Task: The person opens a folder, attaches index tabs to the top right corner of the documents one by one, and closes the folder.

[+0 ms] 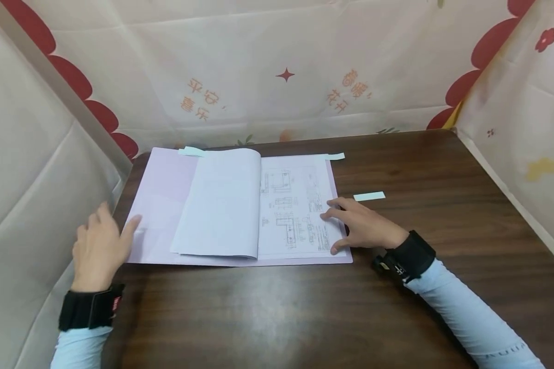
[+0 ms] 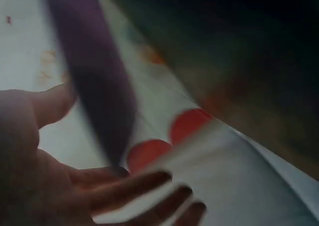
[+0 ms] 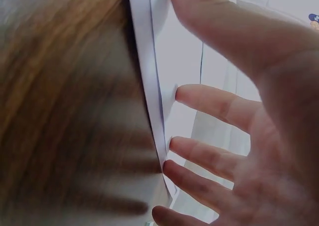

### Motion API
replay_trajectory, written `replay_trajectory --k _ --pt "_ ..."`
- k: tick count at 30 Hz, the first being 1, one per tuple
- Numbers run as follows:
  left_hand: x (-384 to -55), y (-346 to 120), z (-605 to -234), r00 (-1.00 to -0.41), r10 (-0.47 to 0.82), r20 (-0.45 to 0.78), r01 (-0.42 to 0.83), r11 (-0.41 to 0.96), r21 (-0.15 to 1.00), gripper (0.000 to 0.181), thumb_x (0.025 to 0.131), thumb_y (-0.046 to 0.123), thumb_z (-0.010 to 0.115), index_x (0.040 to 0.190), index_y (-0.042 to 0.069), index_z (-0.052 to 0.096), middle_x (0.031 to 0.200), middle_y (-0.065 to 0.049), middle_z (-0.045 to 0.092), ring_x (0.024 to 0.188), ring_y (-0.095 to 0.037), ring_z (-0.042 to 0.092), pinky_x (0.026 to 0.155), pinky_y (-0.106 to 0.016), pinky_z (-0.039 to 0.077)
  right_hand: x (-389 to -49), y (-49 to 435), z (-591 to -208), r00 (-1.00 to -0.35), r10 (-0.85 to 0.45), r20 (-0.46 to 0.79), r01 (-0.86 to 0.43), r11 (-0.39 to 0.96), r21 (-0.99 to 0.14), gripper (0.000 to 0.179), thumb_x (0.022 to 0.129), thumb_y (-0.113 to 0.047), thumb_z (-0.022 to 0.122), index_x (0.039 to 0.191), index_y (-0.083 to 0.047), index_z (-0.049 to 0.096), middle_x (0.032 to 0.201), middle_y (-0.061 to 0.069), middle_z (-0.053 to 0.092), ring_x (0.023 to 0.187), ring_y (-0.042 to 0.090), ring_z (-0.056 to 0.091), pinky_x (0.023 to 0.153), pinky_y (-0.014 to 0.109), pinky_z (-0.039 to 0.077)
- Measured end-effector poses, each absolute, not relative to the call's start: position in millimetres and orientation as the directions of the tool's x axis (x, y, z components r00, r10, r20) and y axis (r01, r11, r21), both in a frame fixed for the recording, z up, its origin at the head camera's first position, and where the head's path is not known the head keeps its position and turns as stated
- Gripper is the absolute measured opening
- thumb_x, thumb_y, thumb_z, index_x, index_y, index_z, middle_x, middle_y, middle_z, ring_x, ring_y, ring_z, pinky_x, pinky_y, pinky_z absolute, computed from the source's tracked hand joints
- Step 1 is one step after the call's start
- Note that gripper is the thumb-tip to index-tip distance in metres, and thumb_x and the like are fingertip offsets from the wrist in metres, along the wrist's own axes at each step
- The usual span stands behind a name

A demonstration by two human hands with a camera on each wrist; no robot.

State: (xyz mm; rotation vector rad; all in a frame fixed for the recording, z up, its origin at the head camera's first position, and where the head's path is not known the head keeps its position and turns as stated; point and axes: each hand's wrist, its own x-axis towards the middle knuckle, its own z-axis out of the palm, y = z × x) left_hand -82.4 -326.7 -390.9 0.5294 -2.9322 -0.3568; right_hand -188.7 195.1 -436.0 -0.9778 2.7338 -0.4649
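A pale purple folder [image 1: 159, 205] lies spread on the table, with its white pages inside. The turned pages [image 1: 221, 205] curve up toward the left of the spine, and the right page [image 1: 283, 205] carries printed technical drawings. My left hand [image 1: 100, 246] is at the folder's left edge, fingers spread and thumb over the cover. In the left wrist view the cover [image 2: 94, 71] appears blurred between thumb and fingers. My right hand [image 1: 362, 223] has its spread fingers over the right page's outer edge. Its fingertips [image 3: 184, 94] are right at the paper in the right wrist view.
Pale mint strips stick out at the top left [image 1: 192, 151] and top right [image 1: 335, 157] of the folder. Another mint strip [image 1: 369, 196] lies on the dark wooden table [image 1: 268, 312], above my right hand. Patterned cloth [image 1: 268, 61] surrounds the table's back and sides.
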Motion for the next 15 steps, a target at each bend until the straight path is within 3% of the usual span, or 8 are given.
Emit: replay_trajectory --k 2,5,9,15 --pt "-76 -340 -397 -0.922 -0.387 0.024 -0.364 0.886 0.287 0.097 0.103 0.061 0.045 0.158 -0.013 0.013 0.144 -0.049 0.039 0.120 -0.069 0.045 0.087 -0.078 0.043 -187 196 -437 -0.752 -0.655 -0.071 -0.592 0.719 -0.363 0.087 0.064 -0.051 0.094 0.138 -0.014 0.067 0.155 0.020 0.048 0.131 0.039 0.049 0.110 0.060 0.047" --pt "-74 -344 -399 -0.937 -0.349 0.023 -0.323 0.887 0.330 0.097 0.102 0.061 0.048 0.158 -0.011 0.014 0.135 -0.046 0.050 0.110 -0.064 0.056 0.076 -0.073 0.049 -186 197 -438 -0.747 -0.662 -0.055 -0.602 0.710 -0.365 0.086 0.064 -0.049 0.095 0.138 -0.014 0.066 0.154 0.020 0.048 0.130 0.038 0.049 0.111 0.060 0.047" --pt "-74 -333 -383 -0.952 -0.281 0.119 -0.220 0.903 0.369 0.087 0.102 0.052 0.056 0.156 -0.008 0.025 0.118 -0.040 0.060 0.094 -0.054 0.063 0.068 -0.064 0.052 -186 197 -439 -0.752 -0.657 -0.057 -0.596 0.715 -0.366 0.085 0.065 -0.047 0.095 0.138 -0.013 0.066 0.155 0.020 0.048 0.130 0.039 0.048 0.110 0.061 0.046" --pt "-70 -304 -322 -0.938 -0.184 0.294 -0.051 0.912 0.408 0.080 0.098 0.043 0.067 0.155 -0.002 0.035 0.122 -0.037 0.064 0.096 -0.053 0.066 0.070 -0.060 0.054 -186 195 -438 -0.759 -0.647 -0.069 -0.580 0.720 -0.380 0.086 0.065 -0.046 0.095 0.139 -0.014 0.066 0.157 0.020 0.045 0.132 0.040 0.048 0.111 0.062 0.045"
